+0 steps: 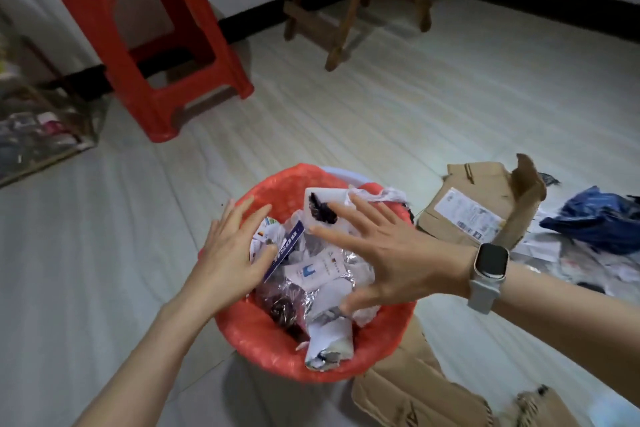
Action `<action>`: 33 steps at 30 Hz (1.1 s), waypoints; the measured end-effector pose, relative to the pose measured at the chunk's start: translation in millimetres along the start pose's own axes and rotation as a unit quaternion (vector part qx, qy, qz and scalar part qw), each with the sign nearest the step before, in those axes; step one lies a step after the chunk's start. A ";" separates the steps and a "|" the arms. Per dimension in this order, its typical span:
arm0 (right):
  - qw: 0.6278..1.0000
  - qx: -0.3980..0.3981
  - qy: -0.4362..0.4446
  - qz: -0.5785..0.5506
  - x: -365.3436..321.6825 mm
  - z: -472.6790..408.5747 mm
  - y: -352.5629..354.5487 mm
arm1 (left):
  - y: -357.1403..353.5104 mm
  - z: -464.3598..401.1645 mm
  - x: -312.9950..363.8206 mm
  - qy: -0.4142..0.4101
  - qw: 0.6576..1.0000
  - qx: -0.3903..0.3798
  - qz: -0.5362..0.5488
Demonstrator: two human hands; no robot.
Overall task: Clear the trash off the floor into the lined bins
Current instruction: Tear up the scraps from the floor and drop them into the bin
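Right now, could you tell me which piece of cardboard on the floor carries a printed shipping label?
The torn cardboard box right of the red-lined bin: a white label is stuck on it. The flattened cardboard below the bin shows none.

floor (pixel 398 121): bin (pixel 263 340); red stool (pixel 145 45); cardboard (pixel 485 208); blue bag (pixel 599 215); wooden stand (pixel 356 3)

Both bare forearms reach forward and converge, the hands side by side with palms turned down. The left hand (pixel 230 250) has its fingers straight and slightly fanned, pointing up and to the right, thumb tucked toward the right hand. The right hand (pixel 388 253) lies just beside it, fingers spread wide and pointing left, thumb stretched low and apart. A watch (pixel 489 265) wraps the right wrist.
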State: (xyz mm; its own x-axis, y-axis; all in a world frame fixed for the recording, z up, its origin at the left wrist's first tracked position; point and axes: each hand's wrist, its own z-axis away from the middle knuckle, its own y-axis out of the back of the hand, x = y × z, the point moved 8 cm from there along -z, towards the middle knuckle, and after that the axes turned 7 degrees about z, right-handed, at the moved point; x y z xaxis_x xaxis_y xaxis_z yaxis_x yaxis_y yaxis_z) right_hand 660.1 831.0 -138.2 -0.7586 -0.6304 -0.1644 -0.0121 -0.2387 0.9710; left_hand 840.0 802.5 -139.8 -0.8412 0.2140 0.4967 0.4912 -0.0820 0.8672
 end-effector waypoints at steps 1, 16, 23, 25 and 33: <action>0.999 0.011 0.016 0.034 -6.7 -3.6 -3.6 | -2.7 -2.2 -4.5 0.019 0.999 0.010 -0.041; 0.981 -0.129 0.037 0.138 -30.3 -77.6 -81.6 | -7.9 3.7 -30.8 0.115 0.990 0.044 -0.065; 0.982 0.139 -0.021 0.128 -22.4 -56.1 8.4 | -3.2 5.5 -30.2 0.119 0.990 0.050 -0.061; 0.977 0.124 -0.004 0.175 -22.9 -65.2 4.6 | -3.6 5.5 -29.7 0.119 0.990 0.050 -0.060; 0.972 -0.202 0.012 0.117 -25.3 -78.1 -112.3 | -7.5 8.8 -34.7 0.116 0.990 0.058 -0.064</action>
State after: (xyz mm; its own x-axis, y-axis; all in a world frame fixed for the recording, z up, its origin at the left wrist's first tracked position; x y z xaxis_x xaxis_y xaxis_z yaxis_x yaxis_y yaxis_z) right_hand 731.5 816.1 -256.6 -0.6942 -0.7185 0.0439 0.4190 -0.3538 0.8362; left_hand 867.5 804.2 -163.9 -0.9208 -0.0146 0.3898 0.3888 0.0459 0.9202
